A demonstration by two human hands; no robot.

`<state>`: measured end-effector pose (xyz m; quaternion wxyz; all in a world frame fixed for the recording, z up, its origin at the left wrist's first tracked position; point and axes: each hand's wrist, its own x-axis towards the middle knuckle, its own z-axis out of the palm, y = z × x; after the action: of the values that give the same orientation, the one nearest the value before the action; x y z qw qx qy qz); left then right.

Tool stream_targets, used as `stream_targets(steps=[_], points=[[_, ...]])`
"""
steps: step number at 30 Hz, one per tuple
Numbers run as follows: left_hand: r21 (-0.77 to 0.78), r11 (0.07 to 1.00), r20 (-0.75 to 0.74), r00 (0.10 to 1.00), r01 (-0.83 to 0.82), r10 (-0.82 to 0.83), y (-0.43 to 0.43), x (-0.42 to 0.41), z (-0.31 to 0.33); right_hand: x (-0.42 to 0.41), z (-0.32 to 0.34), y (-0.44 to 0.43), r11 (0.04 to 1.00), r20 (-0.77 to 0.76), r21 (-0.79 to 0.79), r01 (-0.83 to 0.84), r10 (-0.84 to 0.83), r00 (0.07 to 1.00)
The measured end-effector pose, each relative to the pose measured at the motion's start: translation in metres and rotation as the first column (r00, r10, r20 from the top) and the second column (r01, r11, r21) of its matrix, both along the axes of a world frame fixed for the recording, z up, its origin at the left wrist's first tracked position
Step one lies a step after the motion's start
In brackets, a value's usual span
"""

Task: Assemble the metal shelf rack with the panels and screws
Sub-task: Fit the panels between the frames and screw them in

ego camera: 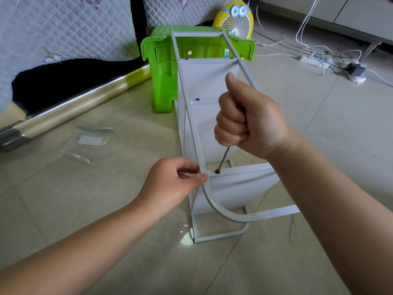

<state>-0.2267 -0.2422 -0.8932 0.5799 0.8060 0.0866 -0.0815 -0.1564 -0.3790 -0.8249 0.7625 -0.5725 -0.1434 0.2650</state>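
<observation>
While it lies on its side on the tiled floor point(106, 199), the rack point(229, 188) shows pale grey: 2 thin frames point(240, 60) with rounded near corners, joined by flat panels point(208, 81), with dark screw heads at the joints. Its far end rests by a green stool point(161, 77) toward the floor's far edge. The left hand point(170, 184) pinches the upper frame's rail between thumb and forefinger, where the curve begins. The right hand point(244, 116) is fisted round a screwdriver point(223, 159), thumb up. The shaft slants down to a screw point(217, 171) in the crossbar, just beside the left fingertips point(203, 178). A clear bag point(89, 143) lies on the floor left of the rack.
</observation>
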Motion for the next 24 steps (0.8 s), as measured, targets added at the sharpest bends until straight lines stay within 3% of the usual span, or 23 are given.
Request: stream_targets(steps=[6, 12, 19, 24], points=[[0.008, 1.0, -0.005, 1.0, -0.02, 0.02, -0.001, -0.001, 0.0, -0.005, 0.001, 0.013, 0.999, 0.052, -0.017, 0.047, -0.046, 0.998], [-0.001, 1.0, -0.006, 1.0, -0.018, 0.018, -0.001, 0.0, -0.001, -0.008, 0.002, 0.014, 1.0, 0.053, -0.008, -0.014, 0.014, 0.998], [-0.059, 0.998, -0.017, 1.0, -0.018, 0.017, 0.0, -0.002, -0.002, -0.018, -0.003, 0.005, 0.969, 0.016, 0.059, 0.24, -0.241, 0.97], [-0.063, 0.998, -0.02, 1.0, -0.012, 0.011, 0.0, -0.002, -0.001, -0.028, 0.003, 0.014, 0.875, -0.021, 0.054, 0.481, -0.48, 0.877]])
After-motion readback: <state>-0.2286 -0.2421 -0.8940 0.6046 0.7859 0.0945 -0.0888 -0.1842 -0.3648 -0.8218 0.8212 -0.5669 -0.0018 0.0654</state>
